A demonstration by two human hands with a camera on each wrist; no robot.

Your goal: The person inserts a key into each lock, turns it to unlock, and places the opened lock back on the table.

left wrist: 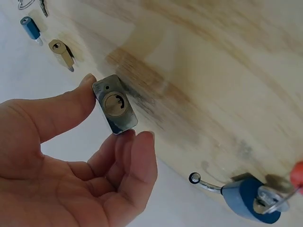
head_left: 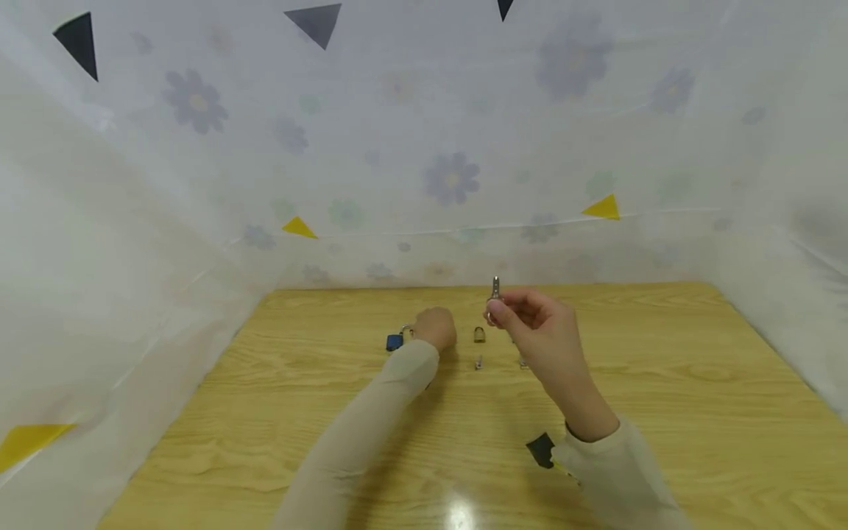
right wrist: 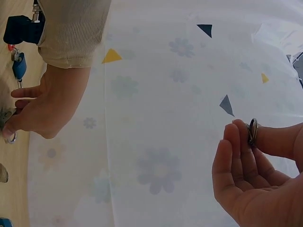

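Item one, nearest: my right hand (head_left: 539, 324), raised above the pale wooden worktop (head_left: 662, 383), thumb and fingers pinched on a small silver key on a ring (head_left: 495, 288). The head view shows the blade standing upright above the fingertips; the right wrist view shows only the ring's edge (right wrist: 253, 131) between thumb and forefinger, against the flowered white curtain (right wrist: 161, 170).

Item two: my left hand (head_left: 435, 327), low over the worktop. The head view hides what it holds. The left wrist view shows it: a small silver padlock body with a brass keyway (left wrist: 115, 104), clamped between thumb and fingertips, keyway facing the camera, close above the worktop.

Item three, just left of that hand: a blue-cased padlock with steel shackle (head_left: 394, 341). The left wrist view adds a key seated in it (left wrist: 272, 198).

Item four, between the hands: a small brass padlock (head_left: 479, 335) with a loose key (head_left: 478, 362) in front.

Item five, left wrist view only: a small blue cylinder (left wrist: 31, 27) lying on the worktop.

Item six, farthest: curtain with yellow (head_left: 603, 208) and black triangles.
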